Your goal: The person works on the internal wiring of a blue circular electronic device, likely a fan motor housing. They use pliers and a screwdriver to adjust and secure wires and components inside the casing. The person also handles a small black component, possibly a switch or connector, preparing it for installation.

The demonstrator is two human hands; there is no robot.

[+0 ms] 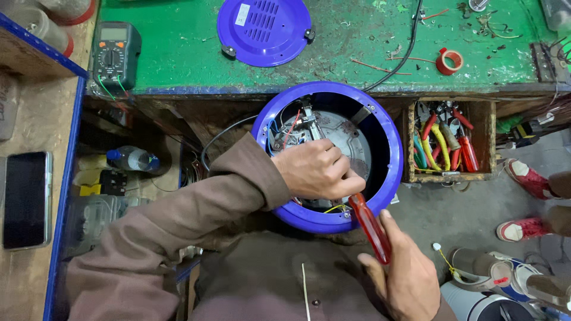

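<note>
Where the left hand point(318, 169) dips into the round blue plastic appliance housing point(328, 156), its fingertips curl out of sight, so what they pinch among the wires and the grey metal plate inside cannot be made out. That hand is closed, knuckles up, resting over the housing's near inner wall. The right hand point(407, 276), cut off by the bottom edge, is wrapped around the translucent red handle of a screwdriver point(370, 227), thumb laid along it; the shaft and tip are hidden behind the left hand's fingers at the housing's near rim. The housing sits on the person's lap against the front edge of the green-topped workbench point(178, 59), with a black cable running from it up over the bench. A matching round blue vented cover point(264, 30) lies on the bench, well apart. An open wooden drawer point(450, 141) to the right holds red- and yellow-handled pliers and screwdrivers, heaped together.
</note>
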